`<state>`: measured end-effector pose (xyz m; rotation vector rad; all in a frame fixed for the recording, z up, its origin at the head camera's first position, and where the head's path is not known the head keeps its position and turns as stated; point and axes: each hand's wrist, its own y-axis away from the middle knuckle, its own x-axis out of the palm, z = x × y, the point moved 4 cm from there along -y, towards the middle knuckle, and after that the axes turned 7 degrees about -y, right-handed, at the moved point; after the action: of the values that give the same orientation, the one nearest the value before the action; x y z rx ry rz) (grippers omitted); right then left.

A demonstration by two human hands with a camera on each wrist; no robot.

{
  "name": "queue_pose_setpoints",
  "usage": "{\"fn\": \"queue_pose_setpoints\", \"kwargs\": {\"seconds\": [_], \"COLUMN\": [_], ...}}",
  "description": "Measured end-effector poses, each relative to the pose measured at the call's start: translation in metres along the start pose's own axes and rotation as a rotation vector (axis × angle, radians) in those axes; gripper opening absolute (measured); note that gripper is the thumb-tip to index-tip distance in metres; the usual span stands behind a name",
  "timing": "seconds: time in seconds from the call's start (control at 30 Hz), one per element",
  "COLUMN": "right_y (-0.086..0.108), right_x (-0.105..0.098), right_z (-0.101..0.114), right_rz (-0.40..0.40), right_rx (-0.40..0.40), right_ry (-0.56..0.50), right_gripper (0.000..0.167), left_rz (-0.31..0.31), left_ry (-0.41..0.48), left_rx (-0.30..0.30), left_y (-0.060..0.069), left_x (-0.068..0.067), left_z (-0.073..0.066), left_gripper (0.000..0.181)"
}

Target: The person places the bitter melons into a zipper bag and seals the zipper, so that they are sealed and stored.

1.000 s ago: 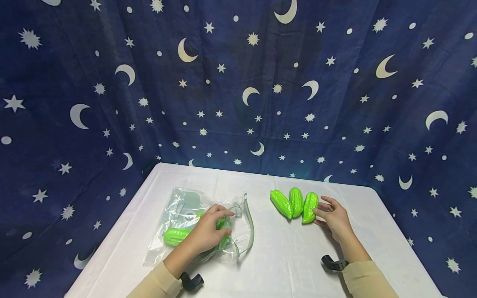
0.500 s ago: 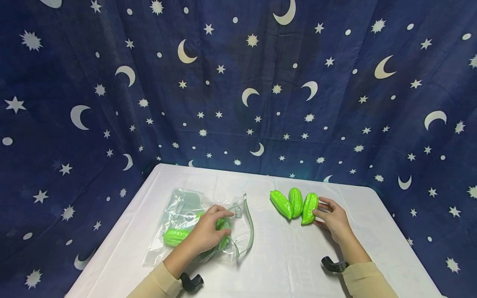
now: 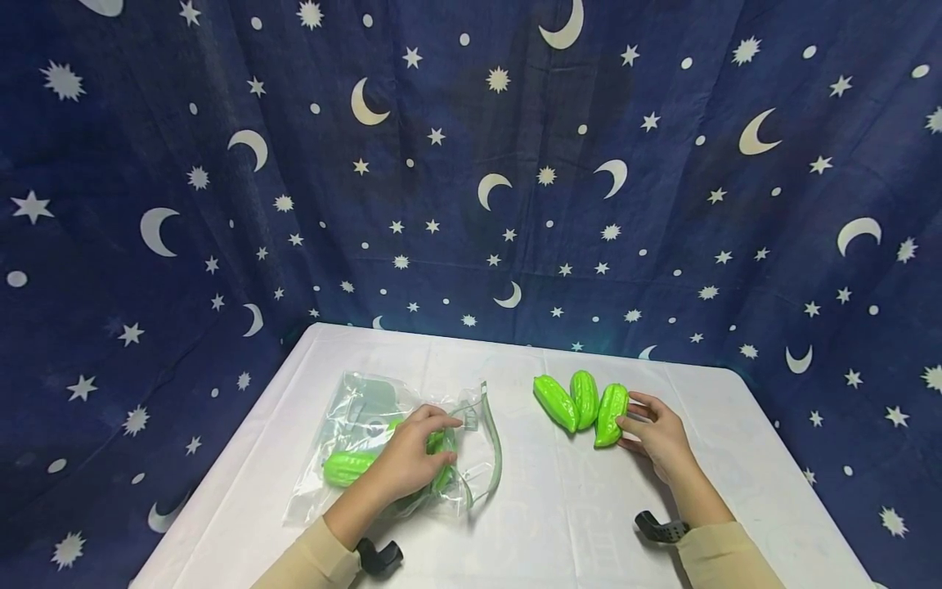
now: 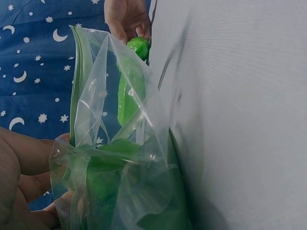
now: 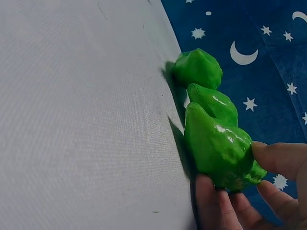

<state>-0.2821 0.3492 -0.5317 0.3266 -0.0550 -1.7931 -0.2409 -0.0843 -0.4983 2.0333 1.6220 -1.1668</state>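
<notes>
A clear zip bag (image 3: 361, 409) with a green seal strip lies on its side at the left of the table, its mouth facing right. Inside it are green bitter melons (image 3: 346, 468), partly hidden by film and hand. My left hand (image 3: 415, 454) grips the bag just behind its mouth, fingers and thumb bent round the film. On the right, three glossy green bitter melons lie side by side: the left one (image 3: 556, 403), the middle one (image 3: 585, 399) and the right one (image 3: 612, 415). My right hand (image 3: 662, 433) pinches the right one, thumb on top and fingers along its side (image 5: 220, 148).
A white cloth covers the table (image 3: 545, 507). Behind and at both sides hangs a dark blue curtain (image 3: 441, 180) with moons and stars. The bag's mouth strip (image 3: 493, 446) stands up from the table between the two hands.
The right bitter melon has shifted slightly toward me with my right hand on it. My left hand and the bag have stayed where they were.
</notes>
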Motion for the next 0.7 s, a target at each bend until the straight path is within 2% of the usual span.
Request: {"fn": "queue_pose_setpoints", "kwargs": {"seconds": [0.7], "right_y": [0.021], "right_x": [0.000], "right_z": [0.009], "right_rz": [0.045], "right_rx": [-0.047], "right_ry": [-0.002], "right_gripper": [0.078], "left_rz": [0.009], "left_ry": [0.017], "left_rx": [-0.017], "left_y": [0.000], "left_x": [-0.001], "left_z": [-0.001], "left_gripper": [0.048]}}
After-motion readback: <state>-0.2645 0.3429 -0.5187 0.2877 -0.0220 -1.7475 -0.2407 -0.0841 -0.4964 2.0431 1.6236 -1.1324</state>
